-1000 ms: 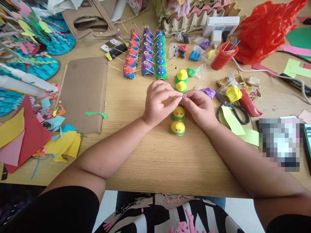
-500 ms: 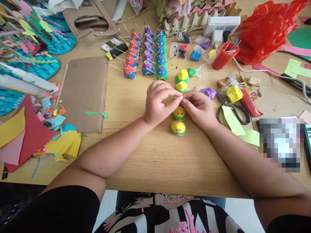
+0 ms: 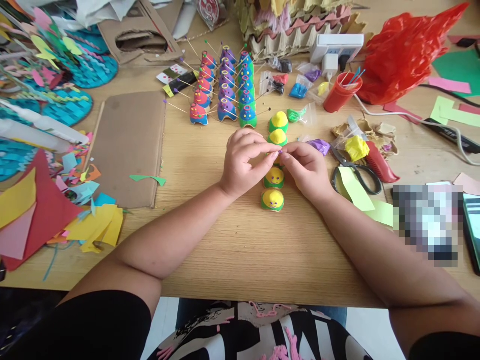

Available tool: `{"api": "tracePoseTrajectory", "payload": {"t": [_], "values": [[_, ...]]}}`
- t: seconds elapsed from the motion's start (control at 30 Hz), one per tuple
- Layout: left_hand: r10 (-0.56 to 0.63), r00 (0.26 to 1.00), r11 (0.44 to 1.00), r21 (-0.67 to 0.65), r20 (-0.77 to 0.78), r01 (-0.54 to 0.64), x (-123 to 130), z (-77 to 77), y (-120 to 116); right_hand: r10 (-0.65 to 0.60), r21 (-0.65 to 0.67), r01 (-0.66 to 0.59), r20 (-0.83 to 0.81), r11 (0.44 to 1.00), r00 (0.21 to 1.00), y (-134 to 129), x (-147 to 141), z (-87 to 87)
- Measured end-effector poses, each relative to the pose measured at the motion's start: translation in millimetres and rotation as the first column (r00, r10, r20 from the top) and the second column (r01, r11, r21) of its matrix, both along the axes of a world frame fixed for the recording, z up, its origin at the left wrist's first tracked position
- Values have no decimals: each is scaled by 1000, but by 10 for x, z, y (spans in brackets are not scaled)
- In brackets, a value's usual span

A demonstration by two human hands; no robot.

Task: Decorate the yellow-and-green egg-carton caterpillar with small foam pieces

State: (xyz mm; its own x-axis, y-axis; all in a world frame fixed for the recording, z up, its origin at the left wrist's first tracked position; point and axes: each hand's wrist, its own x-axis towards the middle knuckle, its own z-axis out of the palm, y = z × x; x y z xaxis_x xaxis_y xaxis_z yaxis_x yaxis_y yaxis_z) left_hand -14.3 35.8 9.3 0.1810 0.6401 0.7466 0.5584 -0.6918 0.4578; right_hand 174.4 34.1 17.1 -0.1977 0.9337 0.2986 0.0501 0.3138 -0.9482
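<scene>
My left hand (image 3: 243, 162) and my right hand (image 3: 309, 171) meet fingertip to fingertip over the table. Between their pinched thumbs and forefingers shows a tiny bit of purple clay (image 3: 280, 152). Beneath and around the fingers runs a column of several yellow-and-green clay-covered domes. The nearest dome (image 3: 272, 199) and the one behind it (image 3: 274, 176) bear small faces with purple eyes. At the far end, another dome (image 3: 278, 121) shows no face on its visible side. My fingers partly hide the middle of the column. A bag of purple clay (image 3: 319, 146) lies just beyond my right hand.
Finished-looking figures (image 3: 227, 95) with projecting sticks stand in rows behind. Scissors (image 3: 360, 177), a red cup (image 3: 342, 93) and a red plastic bag (image 3: 397, 60) lie rightward. A cardboard sheet (image 3: 125, 150) and paper scraps (image 3: 95, 225) are at left. Egg trays (image 3: 296, 37) stand at the back.
The view has shifted slightly, moving the items on the right leftward. Both hands keep their fingertip pinch, and the purple bit between them now shows more plainly.
</scene>
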Motion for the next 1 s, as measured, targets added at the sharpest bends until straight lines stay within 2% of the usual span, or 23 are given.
{"api": "tracePoseTrajectory", "payload": {"t": [0.17, 0.5, 0.73, 0.93, 1.0], "values": [[-21, 999, 999, 38, 25, 20, 1, 4, -4, 6, 4, -6, -7, 1000, 1000, -5, -1, 9], [32, 996, 999, -27, -81, -34, -13, -4, 4, 28, 8, -28, -4, 1000, 1000, 1, 2, 4], [-22, 1000, 996, 84, 20, 21, 0, -14, 9, 20, -10, -20, -7, 1000, 1000, -7, -9, 1], [-11, 1000, 1000, 26, -5, 11, -1, 1, -6, 18, -18, -18, -17, 1000, 1000, -12, -5, 0], [0, 1000, 999, 45, -2, 0, 0, 8, -11, 23, -19, -23, -26, 1000, 999, -12, 0, -4]]}}
